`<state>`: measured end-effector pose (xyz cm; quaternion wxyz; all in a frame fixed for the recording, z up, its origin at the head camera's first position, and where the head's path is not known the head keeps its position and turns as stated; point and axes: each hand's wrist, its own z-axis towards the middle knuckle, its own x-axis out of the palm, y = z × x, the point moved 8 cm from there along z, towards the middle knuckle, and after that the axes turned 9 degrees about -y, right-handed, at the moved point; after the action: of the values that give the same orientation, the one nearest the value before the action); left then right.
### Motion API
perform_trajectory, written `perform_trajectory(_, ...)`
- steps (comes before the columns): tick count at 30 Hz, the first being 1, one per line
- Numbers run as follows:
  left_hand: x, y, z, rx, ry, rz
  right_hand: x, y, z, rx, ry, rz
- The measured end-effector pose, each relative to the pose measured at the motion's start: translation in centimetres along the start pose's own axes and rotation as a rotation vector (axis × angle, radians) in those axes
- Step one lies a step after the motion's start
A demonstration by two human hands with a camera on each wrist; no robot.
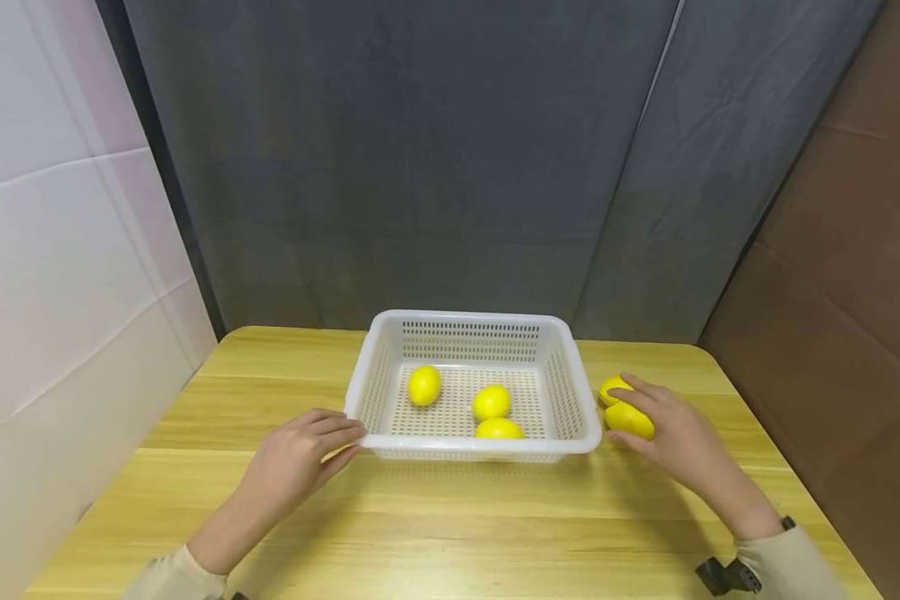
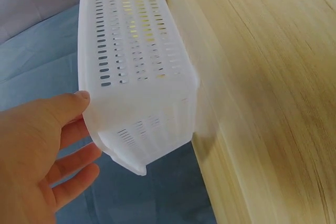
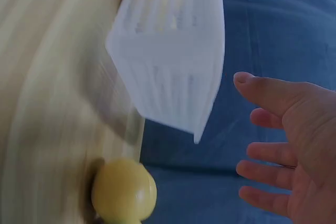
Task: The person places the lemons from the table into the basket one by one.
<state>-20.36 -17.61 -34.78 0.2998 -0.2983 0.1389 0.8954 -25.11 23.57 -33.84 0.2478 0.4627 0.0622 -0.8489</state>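
A white slotted plastic basket [image 1: 480, 444] stands on the table with three yellow lemons inside: one lemon [image 1: 424, 386] towards the left, another lemon [image 1: 492, 402] right of the middle, and a third lemon [image 1: 499, 428] by the front wall. My left hand [image 1: 300, 454] touches the basket's front left corner; its thumb [image 2: 73, 103] meets the rim and the other fingers extend loosely. Right of the basket, two more lemons [image 1: 630, 421] lie close together. Over them is my right hand [image 1: 678, 437], its fingers [image 3: 273, 153] spread and holding nothing in the right wrist view.
The wooden table [image 1: 435, 525] ends just behind the basket, where a dark grey cloth [image 1: 420, 167] hangs. A white panel [image 1: 67, 217] rises on the left and a brown panel [image 1: 855, 275] on the right. A dark device [image 1: 727, 575] sits at my right wrist.
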Motion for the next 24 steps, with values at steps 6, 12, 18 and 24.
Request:
perform_trajectory(6, 0.0, 0.0, 0.0, 0.005, 0.004, -0.009, -0.6, -2.8, 0.3, 0.084, 0.032, -0.034)
perform_trajectory(12, -0.1, -0.1, 0.1, 0.002, 0.017, -0.001, -0.7, -5.5, 0.4, 0.137, 0.069, -0.052)
perform_trajectory(18, 0.1, -0.2, 0.2, -0.010, 0.051, 0.012, 0.0, -7.3, 0.0, 0.180, 0.117, -0.063)
perform_trajectory(24, 0.2, -0.2, 0.3, -0.006, 0.059, 0.019, 2.2, -8.2, -1.0, 0.220, 0.187, -0.067)
